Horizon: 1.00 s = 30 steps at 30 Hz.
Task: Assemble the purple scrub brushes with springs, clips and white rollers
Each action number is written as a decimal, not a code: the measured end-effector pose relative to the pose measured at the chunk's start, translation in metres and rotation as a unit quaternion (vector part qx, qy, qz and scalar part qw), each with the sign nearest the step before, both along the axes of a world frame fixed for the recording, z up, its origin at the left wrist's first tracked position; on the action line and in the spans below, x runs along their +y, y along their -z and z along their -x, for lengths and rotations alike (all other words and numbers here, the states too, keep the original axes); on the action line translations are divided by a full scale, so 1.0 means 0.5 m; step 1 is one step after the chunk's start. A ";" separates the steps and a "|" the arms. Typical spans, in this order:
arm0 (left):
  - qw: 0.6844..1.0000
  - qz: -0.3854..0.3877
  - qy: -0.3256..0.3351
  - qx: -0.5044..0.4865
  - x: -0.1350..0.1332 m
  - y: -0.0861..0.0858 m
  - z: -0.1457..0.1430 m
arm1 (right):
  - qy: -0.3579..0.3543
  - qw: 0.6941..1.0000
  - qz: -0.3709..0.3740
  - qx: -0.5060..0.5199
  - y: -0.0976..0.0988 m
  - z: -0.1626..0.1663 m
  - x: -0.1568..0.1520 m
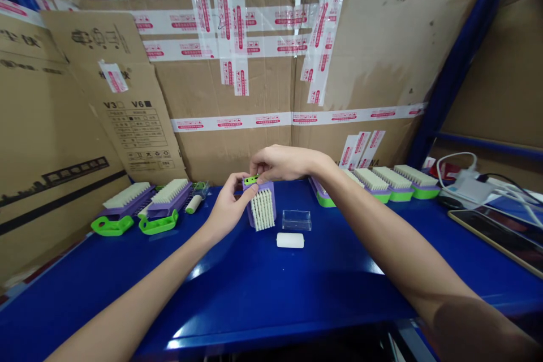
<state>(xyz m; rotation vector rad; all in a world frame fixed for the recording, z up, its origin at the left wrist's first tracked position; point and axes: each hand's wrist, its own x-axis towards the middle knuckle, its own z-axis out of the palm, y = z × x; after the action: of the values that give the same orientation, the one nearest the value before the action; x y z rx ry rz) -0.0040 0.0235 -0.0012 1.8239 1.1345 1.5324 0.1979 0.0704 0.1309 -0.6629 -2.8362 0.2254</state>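
A purple brush (263, 210) with rows of cream bristles is tilted up above the blue table, bristles facing me. My left hand (229, 203) grips its left side, thumb near the top of the bristles. At the brush's upper end sits a small lime-green part (251, 180) with dark openings. My right hand (278, 163) reaches over from the right, fingers pinched on this green part; the fingertips are partly hidden. Just right of the brush lies a clear plastic cover (297, 220). In front of the cover is a white roller (290, 240).
Two purple brushes (169, 192) with green end pieces (159, 223) lie at the left, beside another white roller (194, 204). Several green-and-purple brushes (392, 184) line the back right. Cables with a white adapter (464, 185) and a tablet-like device (500, 232) are far right. Cardboard walls (229, 153) enclose the back.
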 end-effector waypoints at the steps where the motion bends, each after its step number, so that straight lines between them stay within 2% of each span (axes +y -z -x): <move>1: 1.000 0.003 -0.001 -0.001 -0.001 -0.001 -0.001 | 0.001 1.000 0.002 -0.002 0.000 0.000 0.000; 19: 1.000 -0.021 -0.002 0.008 -0.010 -0.002 -0.004 | 0.004 1.000 0.007 -0.008 -0.002 -0.003 -0.002; 30: 0.980 -0.136 -0.068 0.125 -0.033 -0.022 0.000 | 0.016 1.000 0.010 -0.016 -0.005 -0.006 -0.003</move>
<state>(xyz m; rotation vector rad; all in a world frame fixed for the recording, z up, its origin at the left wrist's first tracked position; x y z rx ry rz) -0.0041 0.0071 0.0099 2.2136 1.2343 1.6345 0.2007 0.0689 0.1334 -0.7220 -2.8540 0.2404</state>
